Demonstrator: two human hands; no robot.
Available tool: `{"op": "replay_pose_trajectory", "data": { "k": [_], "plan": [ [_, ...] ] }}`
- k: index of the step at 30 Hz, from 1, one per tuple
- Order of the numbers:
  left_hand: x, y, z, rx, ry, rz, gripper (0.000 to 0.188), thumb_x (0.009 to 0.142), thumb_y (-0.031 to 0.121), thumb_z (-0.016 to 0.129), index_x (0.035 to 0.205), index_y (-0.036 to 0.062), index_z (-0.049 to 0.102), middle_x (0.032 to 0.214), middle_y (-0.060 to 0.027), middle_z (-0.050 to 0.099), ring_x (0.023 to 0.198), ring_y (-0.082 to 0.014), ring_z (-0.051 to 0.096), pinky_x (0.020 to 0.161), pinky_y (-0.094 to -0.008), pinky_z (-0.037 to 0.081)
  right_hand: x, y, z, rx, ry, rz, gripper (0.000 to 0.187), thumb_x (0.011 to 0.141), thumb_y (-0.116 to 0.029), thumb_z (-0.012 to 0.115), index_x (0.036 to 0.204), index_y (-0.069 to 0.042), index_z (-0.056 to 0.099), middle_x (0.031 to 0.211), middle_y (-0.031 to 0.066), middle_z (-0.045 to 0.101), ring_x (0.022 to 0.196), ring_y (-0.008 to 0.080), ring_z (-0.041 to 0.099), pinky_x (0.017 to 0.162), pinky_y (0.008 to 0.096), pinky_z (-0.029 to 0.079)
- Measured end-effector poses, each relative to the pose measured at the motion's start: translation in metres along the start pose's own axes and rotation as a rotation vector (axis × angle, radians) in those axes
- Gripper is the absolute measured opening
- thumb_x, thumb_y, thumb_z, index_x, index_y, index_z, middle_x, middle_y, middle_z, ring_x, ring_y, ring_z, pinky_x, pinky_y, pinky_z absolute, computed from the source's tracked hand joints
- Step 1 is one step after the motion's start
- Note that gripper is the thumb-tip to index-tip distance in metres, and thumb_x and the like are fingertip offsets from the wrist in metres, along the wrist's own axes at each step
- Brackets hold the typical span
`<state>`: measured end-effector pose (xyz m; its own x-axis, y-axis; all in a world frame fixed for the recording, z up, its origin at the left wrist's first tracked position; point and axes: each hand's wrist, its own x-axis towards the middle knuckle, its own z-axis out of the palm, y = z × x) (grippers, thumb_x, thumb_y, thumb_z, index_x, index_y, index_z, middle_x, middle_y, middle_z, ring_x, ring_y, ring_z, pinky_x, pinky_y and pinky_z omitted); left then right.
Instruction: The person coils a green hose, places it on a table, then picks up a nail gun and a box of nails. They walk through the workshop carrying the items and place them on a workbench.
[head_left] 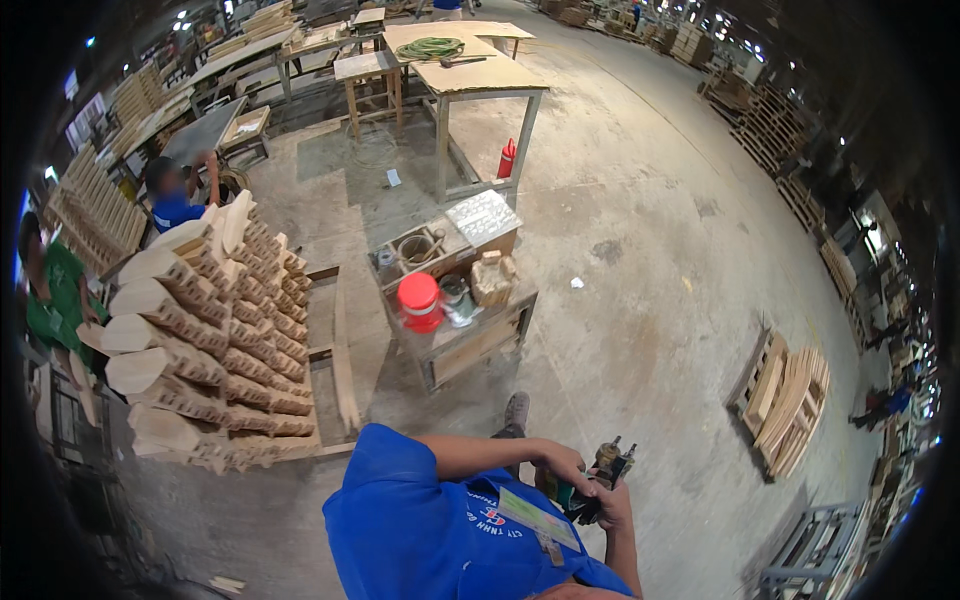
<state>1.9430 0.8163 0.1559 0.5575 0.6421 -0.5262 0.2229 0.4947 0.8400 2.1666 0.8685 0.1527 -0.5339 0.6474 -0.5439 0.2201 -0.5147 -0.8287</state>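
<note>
Both hands are together in front of my blue shirt, low and right of centre. They close around a dark, bulky hand tool (612, 464) with two short metal tips and a greenish part near the palm. What kind of tool it is I cannot make out. My left hand (565, 466) reaches across from the left and grips its near side. Opposite it, my right hand (612, 505) wraps around the lower part, which looks black. The fingers partly hide the tool's body.
A low workbench (470, 345) ahead carries a red container (420, 300), cans and a box. On the left rises a stack of cut wooden pieces (215, 350), with two people beyond it. A wooden table (480, 75) stands farther off; a loaded pallet (785, 405) lies right.
</note>
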Motion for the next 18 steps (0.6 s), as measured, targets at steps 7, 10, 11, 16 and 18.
{"op": "replay_pose_trajectory", "data": {
  "k": [7, 10, 11, 16, 18],
  "plan": [
    [0.071, 0.099, -0.166, 0.044, -0.055, 0.082, 0.087, 0.077, 0.062, 0.078, 0.13, -0.0036, 0.057, 0.109, -0.0156, 0.068, 0.088, -0.0261, 0.071, 0.062, -0.0409, 0.063, 0.151, -0.122, -0.041, -0.07, 0.074, -0.077, 0.034, 0.078, -0.009, 0.078, 0.109, -0.003, 0.065, 0.095, 0.0056, 0.068, 0.08, 0.0149, 0.067, 0.073, 0.0309, 0.055],
    [0.088, 0.131, -0.226, 0.124, -0.165, 0.094, 0.091, 0.072, 0.066, 0.081, 0.138, 0.0101, 0.053, 0.128, -0.019, 0.061, 0.111, -0.0346, 0.065, 0.073, -0.0546, 0.062, 0.207, -0.175, -0.041, -0.3, 0.017, -0.117, 0.03, 0.077, -0.009, 0.079, 0.103, -0.003, 0.066, 0.092, 0.0049, 0.069, 0.077, 0.0153, 0.067, 0.071, 0.0311, 0.055],
    [0.091, 0.139, -0.243, 0.112, -0.141, 0.08, 0.093, 0.073, 0.066, 0.08, 0.138, 0.0054, 0.052, 0.126, -0.0194, 0.062, 0.106, -0.0334, 0.066, 0.07, -0.0503, 0.062, 0.226, -0.187, -0.044, -0.344, 0.035, -0.117, 0.03, 0.077, -0.01, 0.08, 0.102, -0.003, 0.066, 0.092, 0.0048, 0.069, 0.076, 0.0152, 0.067, 0.07, 0.0311, 0.055],
    [0.113, 0.15, -0.325, -0.071, 0.144, 0.039, 0.105, 0.075, 0.07, 0.076, 0.143, -0.0037, 0.044, 0.133, -0.0234, 0.056, 0.107, -0.0333, 0.064, 0.068, -0.0446, 0.061, 0.329, -0.243, -0.049, -0.218, -0.048, -0.076, 0.03, 0.074, -0.008, 0.081, 0.1, -0.004, 0.066, 0.091, 0.0054, 0.069, 0.075, 0.0153, 0.067, 0.068, 0.0317, 0.056],
    [0.125, 0.153, -0.367, -0.136, 0.154, 0.047, 0.107, 0.076, 0.071, 0.074, 0.146, -0.003, 0.04, 0.137, -0.0237, 0.054, 0.115, -0.0334, 0.061, 0.073, -0.0467, 0.06, 0.375, -0.26, -0.052, -0.151, -0.033, -0.039, 0.03, 0.074, -0.005, 0.079, 0.1, -0.004, 0.066, 0.09, 0.006, 0.07, 0.075, 0.0162, 0.068, 0.067, 0.0323, 0.056]
  ]
}}
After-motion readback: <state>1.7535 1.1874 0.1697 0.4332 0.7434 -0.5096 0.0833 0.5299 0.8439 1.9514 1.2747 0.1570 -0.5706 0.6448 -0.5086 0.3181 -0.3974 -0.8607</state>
